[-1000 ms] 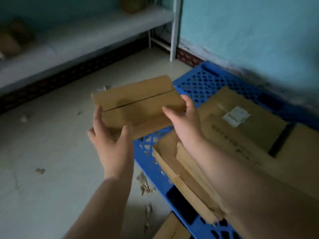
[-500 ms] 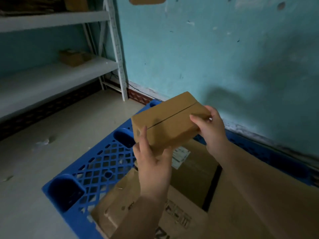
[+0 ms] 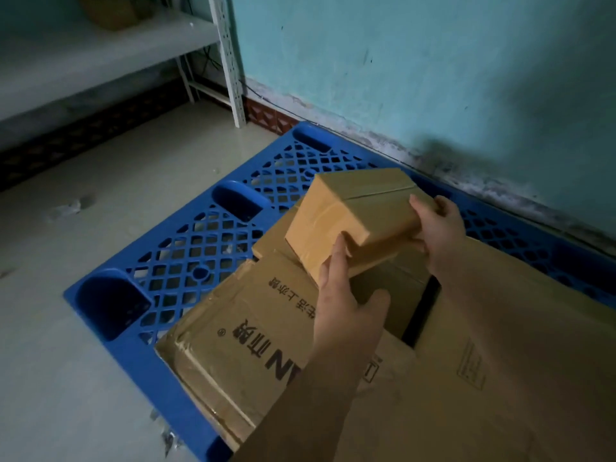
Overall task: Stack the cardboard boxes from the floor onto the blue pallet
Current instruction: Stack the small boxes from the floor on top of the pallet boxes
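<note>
A small taped cardboard box (image 3: 353,218) is tilted in the air, held by both hands over the blue pallet (image 3: 200,248). My left hand (image 3: 346,305) grips its near lower corner and my right hand (image 3: 440,231) grips its right end. Under it, larger cardboard boxes lie on the pallet: one with black printed lettering (image 3: 253,341) at the front, a big one (image 3: 506,345) at the right, and one (image 3: 276,241) partly hidden beneath the held box.
The pallet lies on a pale floor (image 3: 100,201) against a turquoise wall (image 3: 433,78). White metal shelving (image 3: 230,68) stands at the back left. Scraps of litter (image 3: 66,208) lie on the floor. The pallet's left grid part is bare.
The small box has come from over the floor to above the boxes on the pallet, and now sits lower and more tilted. Both hands kept hold of it.
</note>
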The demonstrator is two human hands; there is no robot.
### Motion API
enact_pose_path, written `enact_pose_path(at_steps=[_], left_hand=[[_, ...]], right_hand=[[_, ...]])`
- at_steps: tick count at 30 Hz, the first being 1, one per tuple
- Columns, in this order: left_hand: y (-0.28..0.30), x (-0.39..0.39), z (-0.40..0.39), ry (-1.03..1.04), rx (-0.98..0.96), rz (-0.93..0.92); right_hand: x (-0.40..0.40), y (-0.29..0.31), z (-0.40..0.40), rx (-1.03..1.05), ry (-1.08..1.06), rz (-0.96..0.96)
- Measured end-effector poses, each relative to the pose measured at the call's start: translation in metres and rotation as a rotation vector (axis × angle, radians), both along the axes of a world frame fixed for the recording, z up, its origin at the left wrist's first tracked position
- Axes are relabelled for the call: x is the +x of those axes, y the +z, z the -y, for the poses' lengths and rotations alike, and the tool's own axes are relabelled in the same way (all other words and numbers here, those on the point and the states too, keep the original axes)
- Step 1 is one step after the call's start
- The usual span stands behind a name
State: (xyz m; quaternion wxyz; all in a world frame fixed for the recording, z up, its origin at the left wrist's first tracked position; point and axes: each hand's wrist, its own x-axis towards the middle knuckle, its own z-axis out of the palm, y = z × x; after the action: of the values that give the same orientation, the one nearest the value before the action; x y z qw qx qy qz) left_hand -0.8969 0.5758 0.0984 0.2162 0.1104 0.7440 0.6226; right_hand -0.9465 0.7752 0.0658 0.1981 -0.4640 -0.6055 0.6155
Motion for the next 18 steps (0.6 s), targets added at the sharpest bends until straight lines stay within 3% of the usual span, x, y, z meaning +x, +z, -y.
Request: enact_pose_path(at_steps=[8,14,18], left_hand=[[-0.007,0.007,-0.015,0.045,0.218,0.193],[-0.03,0.003,-0.002,0.154,0.25,0.489],[-0.031,-0.012,0.015,0.319,0.281,0.53]], right_hand=[[-0.016,0.006,-0.005,-0.113,-0.171,-0.247],[-0.01,-0.026,0.04,-0.078,0.226,0.156],[-0.003,-0.048,0.078,-0.095,0.267,0.137]])
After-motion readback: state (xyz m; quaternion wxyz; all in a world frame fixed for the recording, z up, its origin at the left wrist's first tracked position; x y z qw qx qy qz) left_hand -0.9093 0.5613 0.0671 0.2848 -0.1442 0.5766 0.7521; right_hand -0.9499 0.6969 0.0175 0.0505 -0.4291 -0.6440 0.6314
